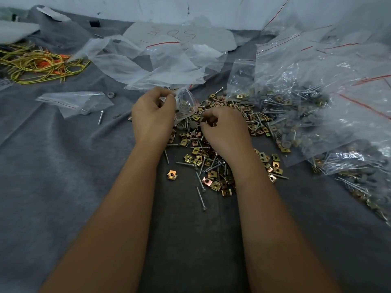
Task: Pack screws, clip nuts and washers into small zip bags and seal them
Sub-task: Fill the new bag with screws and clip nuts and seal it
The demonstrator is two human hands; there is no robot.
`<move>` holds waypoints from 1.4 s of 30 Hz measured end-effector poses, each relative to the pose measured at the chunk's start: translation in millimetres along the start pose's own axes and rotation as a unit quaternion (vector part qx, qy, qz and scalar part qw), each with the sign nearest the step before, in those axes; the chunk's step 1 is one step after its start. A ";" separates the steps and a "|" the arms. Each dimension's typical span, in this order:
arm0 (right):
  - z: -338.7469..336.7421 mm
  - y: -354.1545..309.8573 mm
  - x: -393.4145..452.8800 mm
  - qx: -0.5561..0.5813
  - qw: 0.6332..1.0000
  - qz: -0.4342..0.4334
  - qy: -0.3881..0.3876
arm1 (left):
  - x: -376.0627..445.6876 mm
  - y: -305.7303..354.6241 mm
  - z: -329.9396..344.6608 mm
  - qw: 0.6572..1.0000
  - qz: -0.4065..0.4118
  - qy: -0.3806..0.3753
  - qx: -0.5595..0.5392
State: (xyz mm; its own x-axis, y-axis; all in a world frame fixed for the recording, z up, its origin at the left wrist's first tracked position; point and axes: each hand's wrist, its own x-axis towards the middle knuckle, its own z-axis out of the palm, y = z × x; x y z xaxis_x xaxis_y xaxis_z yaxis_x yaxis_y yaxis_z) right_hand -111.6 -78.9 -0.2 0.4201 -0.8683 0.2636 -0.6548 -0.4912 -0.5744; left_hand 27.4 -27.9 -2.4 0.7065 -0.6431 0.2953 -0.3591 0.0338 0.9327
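A loose heap of brass-coloured clip nuts [211, 157], silver screws [200, 195] and grey washers [193, 125] lies on the grey cloth at the centre. My left hand [153, 117] pinches the mouth of a small clear zip bag [186, 104] that holds a few parts. My right hand [224, 130] sits on the heap with its fingers curled around some small parts; which ones is hidden by the fingers.
Filled zip bags [306, 106] are piled at the right. Empty clear bags [148, 64] lie behind the hands, and another bag [78, 102] sits at the left beside a lone screw [101, 117]. Yellow and orange wires [40, 64] are at the far left.
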 end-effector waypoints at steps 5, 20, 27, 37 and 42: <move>-1.0 0.8 -0.6 0.028 0.999 0.019 0.039 | 1.3 -0.4 -0.8 1.000 0.001 0.010 0.011; 0.3 -15.4 -2.8 0.117 0.988 -0.064 0.082 | 9.9 -0.2 -8.9 0.993 0.013 0.117 -0.021; 13.7 -16.2 -1.0 -0.106 0.977 -0.155 -0.099 | 11.3 -5.8 -17.7 0.990 0.059 0.097 0.085; -4.3 -4.2 0.6 -0.120 0.991 -0.061 -0.018 | 18.4 -16.1 -15.6 0.994 -0.025 0.094 0.056; -2.7 -6.5 1.5 -0.085 0.994 -0.055 0.032 | 12.5 -12.5 -10.1 0.995 -0.006 0.071 0.063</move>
State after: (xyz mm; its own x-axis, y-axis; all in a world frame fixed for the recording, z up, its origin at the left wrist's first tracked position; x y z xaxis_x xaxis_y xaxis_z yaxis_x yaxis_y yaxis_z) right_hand -108.4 -77.2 6.0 0.4580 -0.8083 0.3699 -0.7065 -0.5835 -0.4005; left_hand 46.9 -28.7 -8.2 0.7870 -0.5278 0.3196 -0.4180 -0.0749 0.9054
